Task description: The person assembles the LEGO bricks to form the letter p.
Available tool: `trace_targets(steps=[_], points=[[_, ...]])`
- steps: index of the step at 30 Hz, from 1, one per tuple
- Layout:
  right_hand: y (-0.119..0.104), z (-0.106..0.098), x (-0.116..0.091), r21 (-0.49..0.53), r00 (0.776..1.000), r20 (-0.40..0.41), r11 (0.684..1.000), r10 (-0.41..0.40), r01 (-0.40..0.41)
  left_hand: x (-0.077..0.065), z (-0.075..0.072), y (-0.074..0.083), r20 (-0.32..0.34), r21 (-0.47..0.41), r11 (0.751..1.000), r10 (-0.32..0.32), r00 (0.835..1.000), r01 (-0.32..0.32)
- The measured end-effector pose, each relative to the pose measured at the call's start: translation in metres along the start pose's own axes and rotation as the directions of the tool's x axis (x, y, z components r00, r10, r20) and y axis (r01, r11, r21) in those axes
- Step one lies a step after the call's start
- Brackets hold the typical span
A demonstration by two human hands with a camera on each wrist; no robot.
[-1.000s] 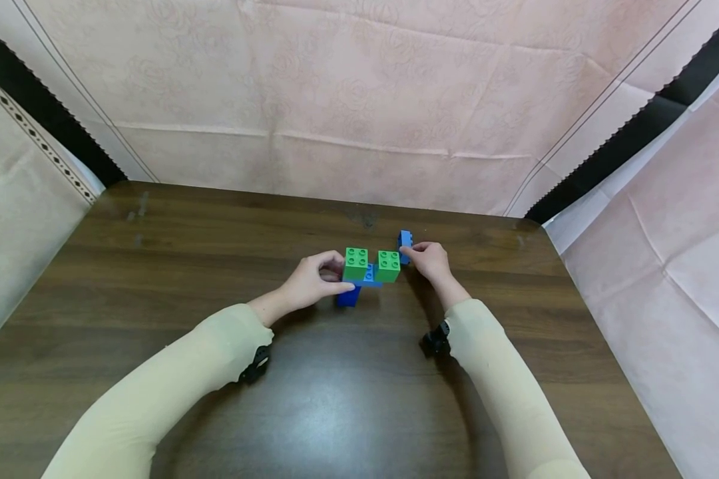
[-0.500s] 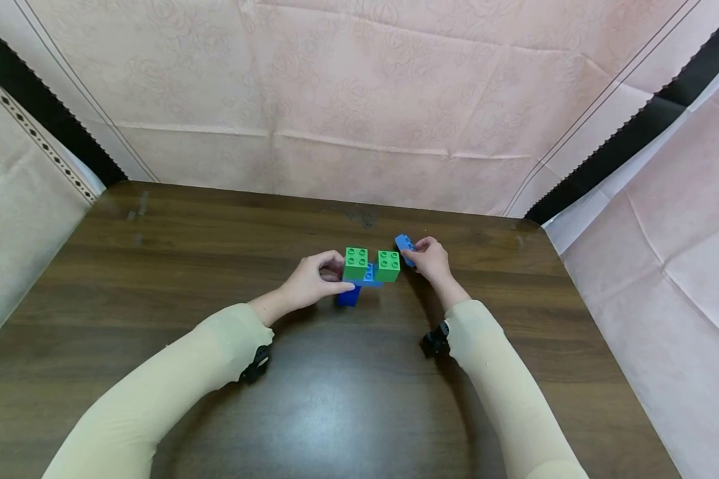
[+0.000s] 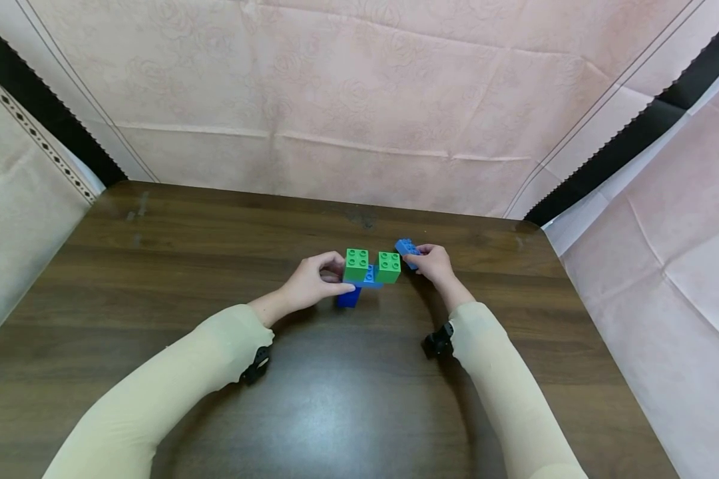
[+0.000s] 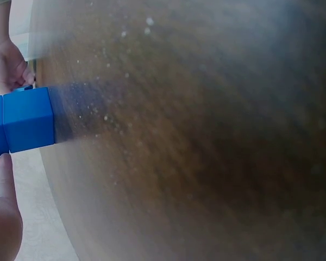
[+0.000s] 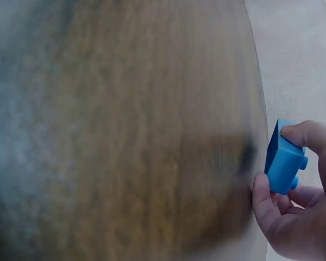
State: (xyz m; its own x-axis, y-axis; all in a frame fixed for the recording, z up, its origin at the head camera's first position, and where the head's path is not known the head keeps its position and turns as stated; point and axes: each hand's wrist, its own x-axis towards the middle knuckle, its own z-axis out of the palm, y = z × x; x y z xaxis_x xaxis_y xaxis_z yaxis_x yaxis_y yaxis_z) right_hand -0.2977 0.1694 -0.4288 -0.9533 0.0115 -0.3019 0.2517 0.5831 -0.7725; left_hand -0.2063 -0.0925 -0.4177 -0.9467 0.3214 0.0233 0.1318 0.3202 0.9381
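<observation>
A small structure of toy building bricks stands on the table: a dark blue brick (image 3: 348, 297) at the bottom, a lighter blue brick (image 3: 369, 274) across it, and two green bricks on top, a left one (image 3: 356, 265) and a right one (image 3: 388, 267). My left hand (image 3: 314, 279) grips its left side between thumb and fingers. To the right of the structure, my right hand (image 3: 434, 261) pinches a loose blue brick (image 3: 407, 247), lying slantwise. In the right wrist view this blue brick (image 5: 285, 163) shows its studs facing the palm, with the thumb and fingers at its ends.
The brown wooden table (image 3: 216, 226) carries the bricks. Pale patterned cloth (image 3: 359, 100) hangs behind its far edge and along both sides, with black strips (image 3: 623, 136) at the corners. Black wrist cameras (image 3: 437, 340) sit below the sleeves.
The loose blue brick has turned from pointing straight away to a slant, its far end tipped left, within my right hand's fingers. My left hand and the brick structure have stayed in place.
</observation>
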Motion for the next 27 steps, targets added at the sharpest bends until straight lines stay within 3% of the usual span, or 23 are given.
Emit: trace_targets(steps=[15,27], points=[[-0.007,0.001,-0.008,0.048,0.991,-0.026,0.99,-0.129,0.13,0.0,0.0,-0.002,-0.002,-0.01,1.0,-0.001,1.0,0.001],[-0.026,-0.007,-0.029,0.147,0.98,-0.041,0.969,-0.193,0.197,-0.001,0.001,-0.002,-0.007,-0.01,1.0,0.006,1.0,-0.006]])
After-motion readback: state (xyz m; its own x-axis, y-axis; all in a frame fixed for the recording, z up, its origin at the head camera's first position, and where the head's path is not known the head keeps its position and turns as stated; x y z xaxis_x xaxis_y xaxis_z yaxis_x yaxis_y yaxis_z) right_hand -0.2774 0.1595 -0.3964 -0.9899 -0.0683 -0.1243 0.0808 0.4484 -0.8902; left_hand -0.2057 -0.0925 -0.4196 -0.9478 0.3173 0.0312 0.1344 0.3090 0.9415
